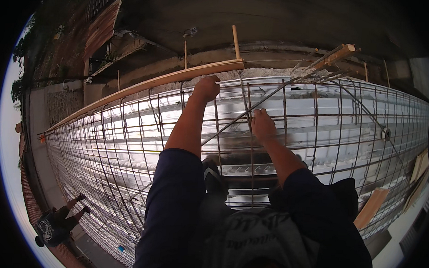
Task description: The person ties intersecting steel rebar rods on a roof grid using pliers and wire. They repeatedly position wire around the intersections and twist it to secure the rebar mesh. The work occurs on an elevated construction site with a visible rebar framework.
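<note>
My left hand (207, 89) reaches to the far side of the steel bar mesh (285, 113), close to the edge board. Its fingers are curled together; what they hold, if anything, is hidden. Nearer and to the right, my right hand (263, 126) is closed beside a bent steel bar (247, 99) that runs up to the far edge. Whether its fingertips grip that bar is too small to tell. A long diagonal bar (267, 97) crosses the mesh between the two hands. Under the mesh lies shiny ribbed metal decking (144, 127), and my shoe (214, 174) shows among the bars.
A long wooden board (178, 77) lines the far edge, with upright sticks (235, 42) behind it. A timber beam (337, 56) juts out at the far right. A loose plank (371, 208) lies right of me. Another person (53, 227) is at the lower left.
</note>
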{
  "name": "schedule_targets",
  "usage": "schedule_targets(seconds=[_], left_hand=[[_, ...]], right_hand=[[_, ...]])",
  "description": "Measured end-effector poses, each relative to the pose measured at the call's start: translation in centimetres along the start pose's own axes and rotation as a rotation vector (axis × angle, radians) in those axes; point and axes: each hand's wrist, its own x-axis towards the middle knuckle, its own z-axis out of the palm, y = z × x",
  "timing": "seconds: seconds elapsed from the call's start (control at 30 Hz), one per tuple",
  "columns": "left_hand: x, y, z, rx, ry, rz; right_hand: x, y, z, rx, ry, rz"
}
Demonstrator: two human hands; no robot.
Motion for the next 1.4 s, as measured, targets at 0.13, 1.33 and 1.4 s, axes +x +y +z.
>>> schedule_targets(seconds=[0.13,1.33,1.4], left_hand=[[-3.1,-2.2,-6.1,-0.058,0.145,-0.023],[-58.7,2.5,25.6,-0.883,0.118,-1.243],[-58.1,-0.6,27.8,-0.822,0.058,-1.365]], right_hand=[[1.7,-2.1,-6.3,-0.404,0.112,-0.367],[12.5,7.5,-20.9,-1.491,0.055,-0.577],[12.2,7.4,-20.8,-1.483,0.08,-0.582]])
